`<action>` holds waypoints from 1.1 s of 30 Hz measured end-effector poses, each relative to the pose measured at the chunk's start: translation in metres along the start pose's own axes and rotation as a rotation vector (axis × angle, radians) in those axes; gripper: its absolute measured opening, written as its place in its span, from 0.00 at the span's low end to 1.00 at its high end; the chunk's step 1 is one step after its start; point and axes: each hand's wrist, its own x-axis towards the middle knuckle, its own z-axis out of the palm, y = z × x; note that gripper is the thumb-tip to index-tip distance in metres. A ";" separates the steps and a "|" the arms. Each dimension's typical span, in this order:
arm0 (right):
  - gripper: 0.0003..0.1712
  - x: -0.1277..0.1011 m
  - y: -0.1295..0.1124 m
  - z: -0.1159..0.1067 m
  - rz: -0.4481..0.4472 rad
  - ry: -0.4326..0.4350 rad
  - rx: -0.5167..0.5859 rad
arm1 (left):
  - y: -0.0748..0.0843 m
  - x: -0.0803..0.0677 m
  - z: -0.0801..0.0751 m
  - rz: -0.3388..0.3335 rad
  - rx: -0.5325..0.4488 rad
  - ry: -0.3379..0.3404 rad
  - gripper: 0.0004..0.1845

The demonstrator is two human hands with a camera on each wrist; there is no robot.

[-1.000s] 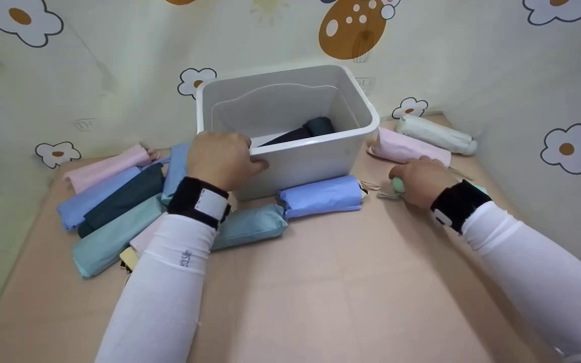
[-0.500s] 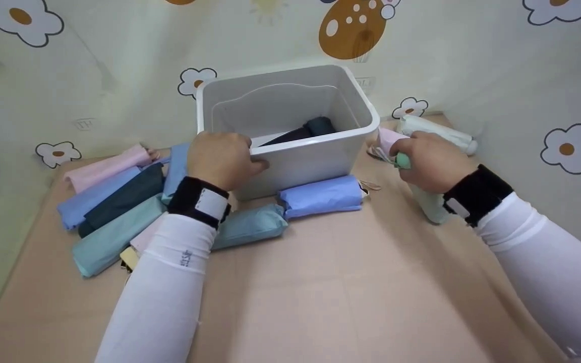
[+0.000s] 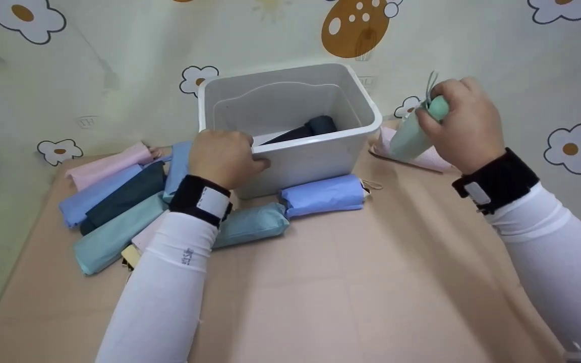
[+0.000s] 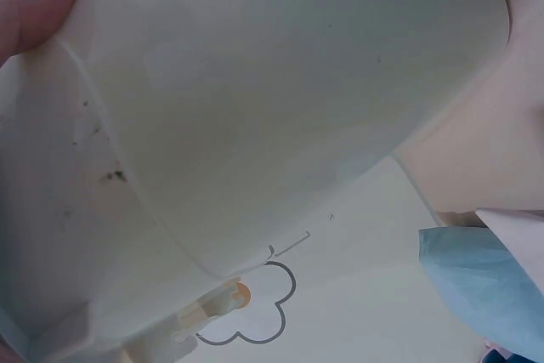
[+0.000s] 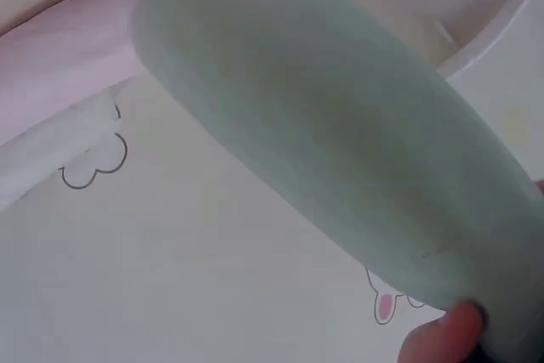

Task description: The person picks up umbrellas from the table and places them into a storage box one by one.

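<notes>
Left hand [image 3: 222, 157] clamped on near rim of white bin [image 3: 321, 146]. Bin holds one dark folded umbrella [image 3: 303, 131], lying on floor. Right hand [image 3: 464, 126] grips mint folded umbrella [image 3: 411, 133] by handle end, raised just right of bin; long axis tilted, free end down-left toward bin. Right wrist view alone shows pink umbrella [image 5: 59, 65] beyond it.

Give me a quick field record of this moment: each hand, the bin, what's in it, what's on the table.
left hand: grips near rim of white bin
right hand: holds mint folded umbrella in the air, right of the bin
bin contents: one dark umbrella
table left: pile of folded umbrellas
table front: blue umbrella
table right: pink umbrella
</notes>
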 end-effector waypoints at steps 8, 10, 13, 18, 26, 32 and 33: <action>0.19 0.011 -0.021 -0.003 -0.065 0.329 0.133 | -0.001 -0.001 0.000 -0.001 -0.006 -0.008 0.28; 0.19 0.014 -0.029 -0.003 -0.081 0.380 0.167 | -0.001 -0.001 0.000 -0.007 -0.012 -0.016 0.28; 0.20 0.017 -0.041 -0.002 -0.117 0.438 0.229 | -0.001 -0.001 0.000 -0.013 -0.019 -0.031 0.28; 0.19 0.021 -0.058 0.008 -0.193 0.442 0.316 | 0.000 0.000 0.000 -0.013 -0.019 -0.041 0.27; 0.18 0.026 -0.073 0.057 -0.249 0.169 0.283 | 0.000 0.002 0.003 -0.006 -0.009 -0.028 0.27; 0.15 0.028 -0.072 0.088 -0.245 -0.004 0.220 | 0.002 0.000 0.002 -0.006 -0.010 -0.037 0.28; 0.15 0.029 -0.072 0.090 -0.233 -0.019 0.214 | 0.002 0.000 0.002 -0.007 -0.011 -0.040 0.28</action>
